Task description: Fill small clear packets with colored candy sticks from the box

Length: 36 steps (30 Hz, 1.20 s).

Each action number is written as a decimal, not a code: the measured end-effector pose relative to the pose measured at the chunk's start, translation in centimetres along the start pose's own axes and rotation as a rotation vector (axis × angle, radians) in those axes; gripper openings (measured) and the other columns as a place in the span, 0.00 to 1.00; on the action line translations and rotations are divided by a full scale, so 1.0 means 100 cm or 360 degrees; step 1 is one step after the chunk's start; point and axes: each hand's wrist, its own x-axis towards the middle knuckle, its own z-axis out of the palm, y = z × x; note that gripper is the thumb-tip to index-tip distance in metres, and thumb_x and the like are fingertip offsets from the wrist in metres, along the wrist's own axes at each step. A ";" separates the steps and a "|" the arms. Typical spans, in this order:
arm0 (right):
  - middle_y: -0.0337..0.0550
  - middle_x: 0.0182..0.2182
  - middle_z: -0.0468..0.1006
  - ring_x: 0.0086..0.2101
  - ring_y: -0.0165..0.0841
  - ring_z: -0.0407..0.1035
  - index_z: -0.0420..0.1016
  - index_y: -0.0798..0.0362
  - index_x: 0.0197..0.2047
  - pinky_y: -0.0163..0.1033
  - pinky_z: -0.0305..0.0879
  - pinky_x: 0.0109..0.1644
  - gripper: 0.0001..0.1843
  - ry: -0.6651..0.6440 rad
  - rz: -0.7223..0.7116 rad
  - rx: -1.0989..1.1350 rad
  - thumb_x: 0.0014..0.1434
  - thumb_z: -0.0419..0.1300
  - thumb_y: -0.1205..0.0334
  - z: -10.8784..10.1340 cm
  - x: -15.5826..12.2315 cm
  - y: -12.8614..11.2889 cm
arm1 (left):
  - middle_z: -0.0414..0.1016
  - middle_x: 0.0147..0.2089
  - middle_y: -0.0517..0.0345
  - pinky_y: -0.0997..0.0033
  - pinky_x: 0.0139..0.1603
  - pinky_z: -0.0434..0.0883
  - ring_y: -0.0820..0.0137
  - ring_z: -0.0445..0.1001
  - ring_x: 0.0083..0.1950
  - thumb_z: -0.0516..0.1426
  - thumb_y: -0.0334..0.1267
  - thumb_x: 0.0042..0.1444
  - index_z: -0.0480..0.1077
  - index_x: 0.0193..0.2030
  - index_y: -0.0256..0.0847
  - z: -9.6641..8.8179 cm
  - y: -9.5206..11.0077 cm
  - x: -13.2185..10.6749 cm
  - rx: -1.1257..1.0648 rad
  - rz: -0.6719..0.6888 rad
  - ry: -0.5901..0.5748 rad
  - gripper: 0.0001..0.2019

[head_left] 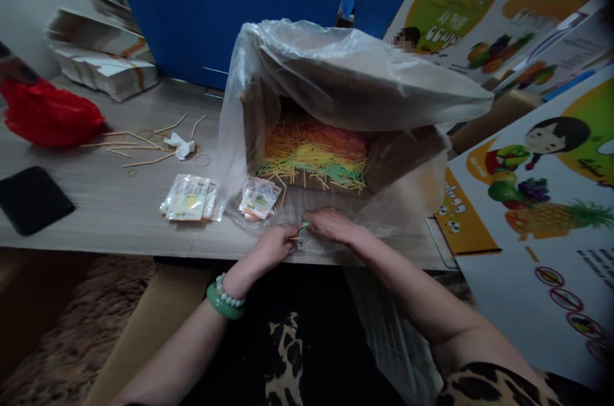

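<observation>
Close to the table's front edge, my left hand (274,244) is closed on a small clear packet (300,243), mostly covered by the fingers. My right hand (332,225) meets it from the right, its fingers pinched on a few thin coloured sticks (305,226) at the packet's mouth. Just beyond both hands stands a box lined with a clear plastic bag (407,96). Inside lies a heap of thin sticks (311,150) in orange, yellow, green and pink. A small pile of printed packets (259,197) rests on the liner, left of my hands.
Another stack of printed packets (192,197) lies further left. Beyond are brown sticks (137,148), rubber bands, a crumpled white scrap (180,145), a black phone (34,200) and a red bag (50,113). Stacked white cartons (108,70) stand back left. Large printed boxes (537,201) crowd the right.
</observation>
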 end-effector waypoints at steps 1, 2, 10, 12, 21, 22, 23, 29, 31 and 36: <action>0.42 0.23 0.73 0.24 0.33 0.61 0.72 0.49 0.27 0.39 0.54 0.33 0.06 -0.0028 0.0034 -0.0056 0.53 0.59 0.69 0.001 0.000 0.000 | 0.79 0.40 0.50 0.66 0.46 0.69 0.63 0.76 0.43 0.53 0.23 0.49 0.72 0.32 0.38 0.000 0.000 0.000 0.0002 -0.0002 0.0013 0.09; 0.42 0.23 0.73 0.24 0.34 0.62 0.72 0.49 0.28 0.39 0.54 0.33 0.06 -0.0035 0.0066 -0.0090 0.53 0.58 0.70 0.003 -0.001 0.000 | 0.79 0.40 0.50 0.66 0.46 0.70 0.62 0.76 0.43 0.53 0.23 0.48 0.73 0.32 0.38 0.000 0.000 0.000 -0.0004 0.0000 0.0023 0.09; 0.36 0.24 0.64 0.27 0.31 0.58 0.63 0.50 0.27 0.36 0.53 0.33 0.14 0.0668 0.0247 0.0868 0.61 0.54 0.53 -0.006 -0.015 0.014 | 0.79 0.43 0.50 0.64 0.53 0.69 0.62 0.75 0.48 0.53 0.24 0.48 0.72 0.31 0.40 0.003 -0.004 -0.001 -0.0070 0.0016 0.0048 0.09; 0.36 0.25 0.64 0.29 0.31 0.58 0.64 0.50 0.28 0.36 0.55 0.35 0.14 0.0786 0.0208 0.1224 0.59 0.55 0.50 -0.007 -0.009 0.011 | 0.79 0.42 0.51 0.64 0.51 0.69 0.62 0.75 0.47 0.53 0.24 0.48 0.72 0.31 0.40 0.001 -0.002 0.000 -0.0085 -0.0013 0.0031 0.09; 0.37 0.28 0.68 0.30 0.31 0.61 0.62 0.49 0.32 0.37 0.59 0.37 0.09 0.0999 0.0082 0.1653 0.58 0.54 0.54 0.045 0.042 -0.006 | 0.73 0.30 0.58 0.70 0.38 0.64 0.68 0.70 0.35 0.53 0.25 0.47 0.68 0.27 0.39 0.001 0.010 0.006 -0.0077 -0.0072 0.0028 0.06; 0.36 0.28 0.68 0.30 0.31 0.61 0.61 0.49 0.32 0.37 0.59 0.38 0.08 0.1037 0.0092 0.1627 0.59 0.53 0.55 0.050 0.043 -0.007 | 0.73 0.31 0.58 0.71 0.39 0.64 0.68 0.70 0.36 0.53 0.24 0.46 0.68 0.27 0.39 0.001 0.009 0.005 -0.0094 -0.0055 0.0015 0.06; 0.36 0.28 0.68 0.31 0.32 0.62 0.61 0.49 0.32 0.37 0.59 0.40 0.07 0.1062 0.0110 0.1590 0.59 0.53 0.56 0.053 0.042 -0.007 | 0.72 0.30 0.58 0.71 0.39 0.64 0.68 0.70 0.35 0.53 0.25 0.47 0.68 0.26 0.39 -0.001 0.008 0.004 -0.0127 -0.0051 0.0005 0.06; 0.38 0.38 0.73 0.39 0.34 0.66 0.68 0.49 0.44 0.38 0.60 0.45 0.12 0.0851 0.0172 0.1315 0.57 0.57 0.56 0.053 0.022 -0.011 | 0.76 0.39 0.53 0.63 0.54 0.66 0.61 0.72 0.53 0.53 0.30 0.53 0.69 0.27 0.40 -0.019 0.015 0.010 -0.0239 0.0000 0.0477 0.06; 0.39 0.38 0.74 0.40 0.35 0.66 0.69 0.50 0.44 0.38 0.60 0.45 0.13 0.0796 0.0119 0.1318 0.57 0.57 0.54 0.051 0.021 -0.013 | 0.78 0.44 0.51 0.59 0.63 0.61 0.58 0.64 0.65 0.54 0.30 0.52 0.70 0.28 0.41 -0.023 0.024 0.017 -0.0293 0.0063 0.0507 0.06; 0.37 0.36 0.73 0.38 0.34 0.65 0.69 0.50 0.43 0.36 0.60 0.43 0.15 0.0924 0.0183 0.1556 0.53 0.59 0.53 0.050 0.027 -0.015 | 0.79 0.49 0.50 0.59 0.63 0.62 0.58 0.68 0.64 0.58 0.35 0.53 0.73 0.29 0.41 -0.023 0.032 0.029 -0.0792 0.0073 0.0545 0.04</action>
